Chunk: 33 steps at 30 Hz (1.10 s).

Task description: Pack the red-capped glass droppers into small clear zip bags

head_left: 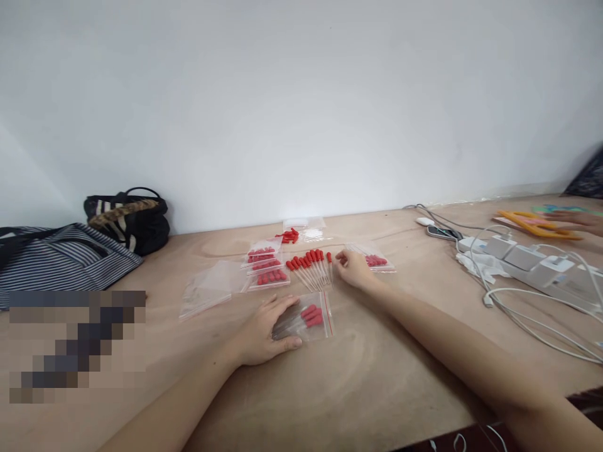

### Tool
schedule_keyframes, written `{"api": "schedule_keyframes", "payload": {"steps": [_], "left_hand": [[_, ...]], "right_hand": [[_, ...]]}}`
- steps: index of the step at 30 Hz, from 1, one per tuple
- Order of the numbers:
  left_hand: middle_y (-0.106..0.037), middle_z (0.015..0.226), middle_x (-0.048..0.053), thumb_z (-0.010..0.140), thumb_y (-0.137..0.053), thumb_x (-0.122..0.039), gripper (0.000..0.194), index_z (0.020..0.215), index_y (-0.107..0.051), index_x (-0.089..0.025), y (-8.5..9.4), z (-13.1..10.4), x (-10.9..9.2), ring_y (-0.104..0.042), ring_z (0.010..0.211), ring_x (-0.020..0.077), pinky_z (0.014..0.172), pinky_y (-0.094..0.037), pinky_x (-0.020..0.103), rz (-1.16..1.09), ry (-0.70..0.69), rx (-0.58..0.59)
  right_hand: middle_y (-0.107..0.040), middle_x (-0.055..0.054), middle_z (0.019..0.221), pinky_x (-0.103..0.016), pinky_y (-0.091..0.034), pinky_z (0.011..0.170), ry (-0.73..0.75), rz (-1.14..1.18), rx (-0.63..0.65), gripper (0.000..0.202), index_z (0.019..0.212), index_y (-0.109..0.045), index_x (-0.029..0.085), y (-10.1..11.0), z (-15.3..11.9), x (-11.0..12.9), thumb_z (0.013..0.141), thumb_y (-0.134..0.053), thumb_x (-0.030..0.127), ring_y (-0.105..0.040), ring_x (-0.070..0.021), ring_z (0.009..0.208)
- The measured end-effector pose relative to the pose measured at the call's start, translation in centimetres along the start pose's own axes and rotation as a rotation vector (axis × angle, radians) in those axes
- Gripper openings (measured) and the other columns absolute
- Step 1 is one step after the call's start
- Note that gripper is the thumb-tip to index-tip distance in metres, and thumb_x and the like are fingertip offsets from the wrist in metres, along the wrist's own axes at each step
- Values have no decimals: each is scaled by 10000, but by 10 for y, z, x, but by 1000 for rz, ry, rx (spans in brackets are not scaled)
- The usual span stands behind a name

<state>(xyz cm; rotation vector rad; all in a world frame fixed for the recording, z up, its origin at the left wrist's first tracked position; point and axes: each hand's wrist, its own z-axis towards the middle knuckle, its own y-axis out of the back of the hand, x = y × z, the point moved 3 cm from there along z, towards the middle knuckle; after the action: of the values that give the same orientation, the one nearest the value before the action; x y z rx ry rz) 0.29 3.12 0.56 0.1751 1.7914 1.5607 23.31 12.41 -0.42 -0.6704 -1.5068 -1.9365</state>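
Observation:
My left hand (261,329) lies with thumb and fingers apart over the left end of a clear zip bag (325,329), which holds several red-bulbed droppers. Just beyond it, a fanned row of droppers (311,267) with red rubber bulbs and clear stems rests on the table. My right hand (351,267) is beside the row's right end, fingers loosely bent, close to a single dropper (330,257) set slightly apart. Nothing shows between those fingers. Filled zip bags (268,278) overlap left of the row, and another filled bag (377,261) lies partly behind my right hand.
Flat clear bags (210,289) lie left; loose red bulbs (289,236) and more clear plastic (304,223) sit near the wall. At right are a power strip with white chargers (522,256), cables, a phone (443,232) and another person's hand (577,218). Bags (127,220) stand far left.

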Motion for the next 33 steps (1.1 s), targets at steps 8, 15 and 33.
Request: {"api": "schedule_keyframes", "payload": {"steps": [8,15,33], "left_hand": [[-368,1363,72,732,-580,-496,676,1304,-349,-220,-2,-2,1,-243,1269,329,1018,-247,507,-11,31,12],[-372,1360,75,742,-566,-494,666,1301,-354,-201,0,-2,-2,-250,1268,318,1030,-231,497,-10,18,23],[-348,1373,82,755,-558,-467,664,1313,-325,-193,-2,0,-1,-243,1276,306,1036,-237,482,36,19,17]], "right_hand": [[-647,-109,701,-265,-429,658,-157,-52,-1,21,617,-614,146,-21,50,-2,615,-593,145,-605,-231,771],[-629,-64,590,-238,-437,572,-178,101,7,75,567,-575,151,1,40,-6,604,-556,89,-603,-185,648],[-598,4,635,-255,-483,575,-241,816,-41,288,726,-510,170,12,-72,-4,610,-665,383,-584,-121,571]]}}
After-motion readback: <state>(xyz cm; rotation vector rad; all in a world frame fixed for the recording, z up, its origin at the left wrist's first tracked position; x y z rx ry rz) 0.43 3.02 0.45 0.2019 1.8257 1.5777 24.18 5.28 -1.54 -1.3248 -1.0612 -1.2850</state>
